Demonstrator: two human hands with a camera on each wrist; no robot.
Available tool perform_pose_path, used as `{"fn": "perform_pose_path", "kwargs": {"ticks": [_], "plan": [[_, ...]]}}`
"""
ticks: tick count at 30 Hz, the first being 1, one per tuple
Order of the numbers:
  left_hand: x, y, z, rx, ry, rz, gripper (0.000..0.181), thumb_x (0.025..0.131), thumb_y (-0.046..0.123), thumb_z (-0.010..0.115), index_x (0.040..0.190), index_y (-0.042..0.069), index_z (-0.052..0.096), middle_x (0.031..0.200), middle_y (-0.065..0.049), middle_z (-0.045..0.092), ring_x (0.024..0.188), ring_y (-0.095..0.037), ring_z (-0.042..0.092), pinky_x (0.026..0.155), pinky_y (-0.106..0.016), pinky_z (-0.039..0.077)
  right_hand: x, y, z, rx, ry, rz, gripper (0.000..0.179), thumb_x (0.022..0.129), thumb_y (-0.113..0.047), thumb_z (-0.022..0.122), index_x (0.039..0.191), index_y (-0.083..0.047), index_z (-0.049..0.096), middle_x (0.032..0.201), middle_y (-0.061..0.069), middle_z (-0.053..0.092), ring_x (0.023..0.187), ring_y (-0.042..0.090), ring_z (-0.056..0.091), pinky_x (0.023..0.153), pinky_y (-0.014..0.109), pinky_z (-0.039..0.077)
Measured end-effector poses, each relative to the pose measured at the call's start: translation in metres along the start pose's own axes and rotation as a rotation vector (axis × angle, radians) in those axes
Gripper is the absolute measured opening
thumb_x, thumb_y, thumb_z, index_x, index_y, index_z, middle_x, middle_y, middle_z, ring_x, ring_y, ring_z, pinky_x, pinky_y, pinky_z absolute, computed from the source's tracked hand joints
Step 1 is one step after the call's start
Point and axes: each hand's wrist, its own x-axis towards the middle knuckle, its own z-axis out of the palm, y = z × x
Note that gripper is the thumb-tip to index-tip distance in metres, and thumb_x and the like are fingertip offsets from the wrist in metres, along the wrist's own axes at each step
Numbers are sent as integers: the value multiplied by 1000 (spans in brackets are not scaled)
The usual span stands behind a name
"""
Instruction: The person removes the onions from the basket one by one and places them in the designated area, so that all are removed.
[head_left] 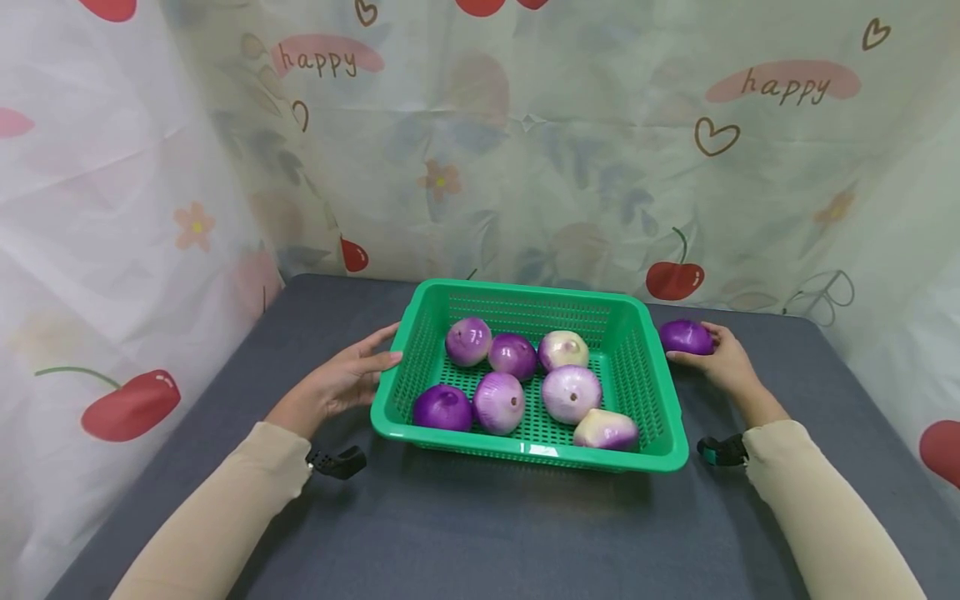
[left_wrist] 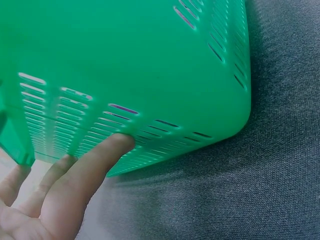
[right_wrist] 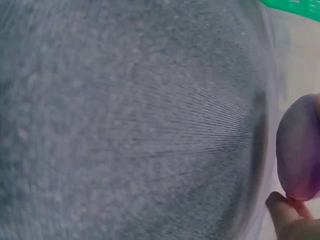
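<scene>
A green plastic basket [head_left: 528, 460] with slotted walls stands on the table, several purple and whitish onions [head_left: 498, 403] lying in it. At its left end is my left hand [head_left: 337, 383], its fingers fairly straight against the outer wall; the left wrist view shows a fingertip [left_wrist: 122, 142] touching the slots. My right hand [head_left: 716, 362] grips a dark purple onion [head_left: 686, 337] beyond the basket's right end. In the right wrist view this onion [right_wrist: 300, 150] shows at the right edge, with part of the right hand [right_wrist: 292, 220] below it.
A dark grey cloth covers the table [head_left: 525, 533]. Behind it and at both sides hangs a light curtain [head_left: 525, 208] printed with cherries, hearts and flowers. Each wrist wears a black strap device, one at the left wrist [head_left: 337, 462].
</scene>
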Motion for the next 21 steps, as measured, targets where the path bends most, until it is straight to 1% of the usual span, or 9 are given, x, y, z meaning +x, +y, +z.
{"fn": "perform_pose_path", "kwargs": {"ticks": [5,11,21], "plan": [[0,0,0,0,8,-5,72,99,21,57,156,31,15,139,-19,45,104,-23,66,84,-50,54,2,6,3,-12,-14,8,98,89,-41,68,150,9,10,144,42,25,132,54,30,104,64,31],[1,-1,-1,6,13,-7,71,99,21,56,155,31,15,139,-19,45,103,-23,67,84,-50,54,3,9,4,-5,-8,20,98,88,-39,69,149,10,10,144,42,25,131,54,29,105,64,30],[1,0,0,9,2,-3,71,100,21,55,156,30,13,139,-18,45,104,-24,66,85,-50,54,6,11,4,1,-32,48,99,89,-38,69,150,9,6,146,42,22,133,54,27,107,63,29]]}}
